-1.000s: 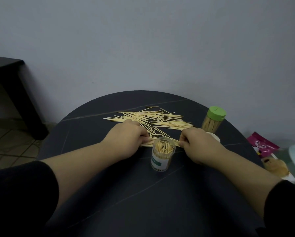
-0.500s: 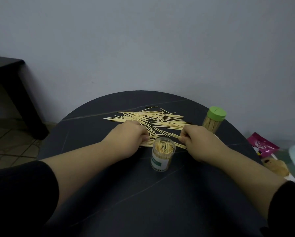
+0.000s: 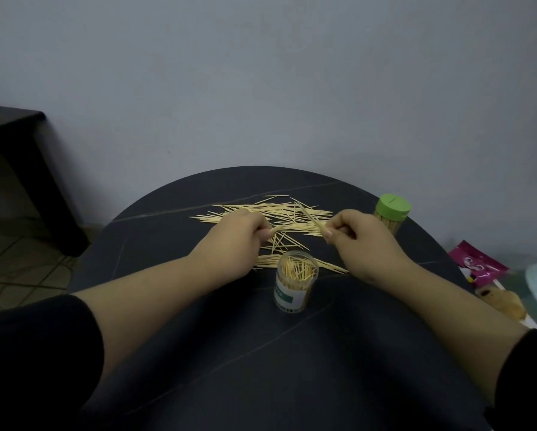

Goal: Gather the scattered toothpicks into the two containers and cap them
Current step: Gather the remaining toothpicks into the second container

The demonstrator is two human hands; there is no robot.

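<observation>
Two grips are pinched on toothpicks [image 3: 310, 217], the left grip [image 3: 233, 241] low on the loose pile [image 3: 261, 209] at 12 o'clock from the open jar [image 3: 296, 284], the right grip [image 3: 363, 241] held up at 1 o'clock, so a wrist could topple that jar.

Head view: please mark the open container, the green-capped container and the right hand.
open container [image 3: 296, 283], head view, clear wall above the label.
green-capped container [image 3: 392, 211], head view, side of the green cap.
right hand [image 3: 362, 239], head view, back of the hand.
</observation>
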